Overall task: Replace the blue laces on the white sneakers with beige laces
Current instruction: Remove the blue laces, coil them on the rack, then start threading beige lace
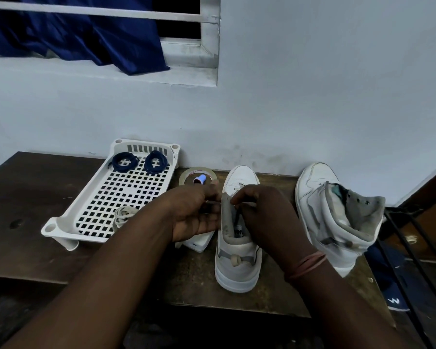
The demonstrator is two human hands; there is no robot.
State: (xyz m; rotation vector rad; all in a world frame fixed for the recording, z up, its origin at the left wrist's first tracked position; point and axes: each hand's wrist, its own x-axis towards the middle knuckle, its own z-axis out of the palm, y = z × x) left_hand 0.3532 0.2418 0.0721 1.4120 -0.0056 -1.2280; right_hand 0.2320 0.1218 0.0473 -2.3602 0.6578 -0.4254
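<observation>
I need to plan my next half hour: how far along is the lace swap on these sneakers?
Done: both blue laces lie coiled in the white tray. In hand: left hand and right hand work at the eyelets of the near sneaker. Left: the far sneaker shows no lace; a beige lace waits by the tray.

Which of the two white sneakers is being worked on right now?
The middle sneaker, standing with its heel toward the camera: the left hand and right hand both meet at its tongue. The other sneaker, off to the right, is untouched.

Tape roll (198, 176) crowding tray (61, 226), seemingly.
</observation>
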